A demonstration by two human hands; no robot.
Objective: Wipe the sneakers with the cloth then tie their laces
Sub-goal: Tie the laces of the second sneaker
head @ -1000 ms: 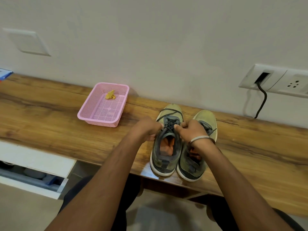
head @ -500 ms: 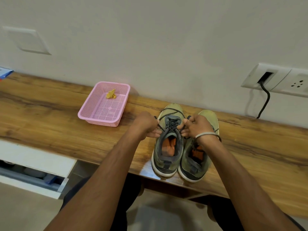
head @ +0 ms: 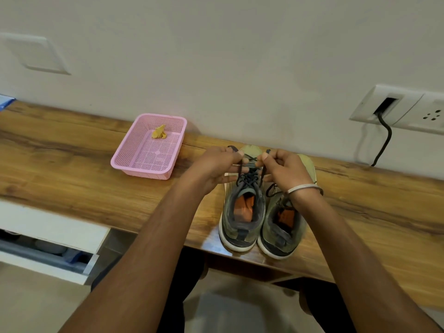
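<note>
Laces (head: 248, 175) pinched by both hands, no writing legible.

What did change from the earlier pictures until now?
Both hands moved away from the person, toward the toe of the left sneaker. The left hand and right hand now pinch its laces and hold them raised. The right sneaker, pink basket and yellow cloth stayed put.

Left hand (head: 217, 168): now raised toward the toe, pinching a dark grey lace (head: 240, 170) taut.
Right hand (head: 286, 170): lifted likewise, lace end pinched.
</note>
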